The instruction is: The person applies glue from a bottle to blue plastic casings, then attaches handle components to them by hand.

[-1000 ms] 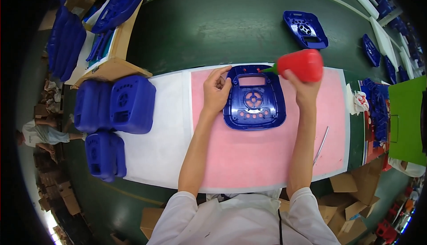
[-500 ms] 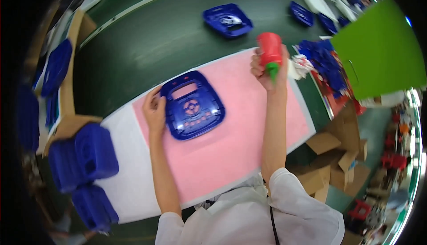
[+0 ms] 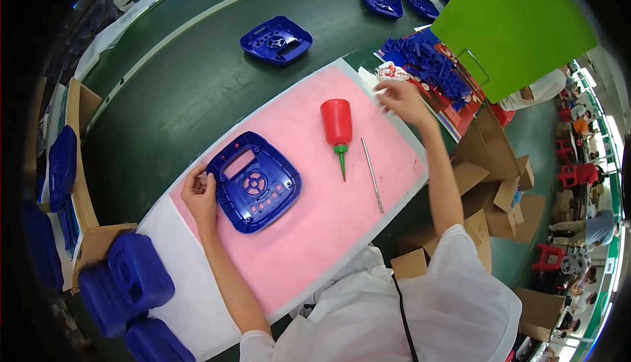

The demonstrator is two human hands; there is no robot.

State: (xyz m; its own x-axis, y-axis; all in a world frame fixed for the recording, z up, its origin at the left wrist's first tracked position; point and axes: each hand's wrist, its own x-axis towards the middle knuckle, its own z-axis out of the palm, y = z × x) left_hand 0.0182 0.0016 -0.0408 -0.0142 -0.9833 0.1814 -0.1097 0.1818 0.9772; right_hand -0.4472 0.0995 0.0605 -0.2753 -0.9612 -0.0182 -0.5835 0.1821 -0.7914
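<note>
A blue plastic housing panel, with a rectangular window and several button holes, lies face down or tilted on the pink sheet; which face is up I cannot tell. My left hand grips its left edge between thumb and fingers. To the panel's right lies a red squeeze bottle with a green nozzle pointing toward me. Beside the bottle rests a thin metal rod. My right hand is above the sheet's far right corner, fingers apart and holding nothing, close to a crumpled white-and-red cloth.
Small blue plastic parts are heaped beyond my right hand, below a green board. Another blue panel sits on the dark green bench. Blue housings stand at the left. Cardboard boxes are at the right.
My right hand has let go of the red bottle, which now lies on the pink sheet, and has moved toward the cloth. My left hand stays on the panel. The whole view has shifted.
</note>
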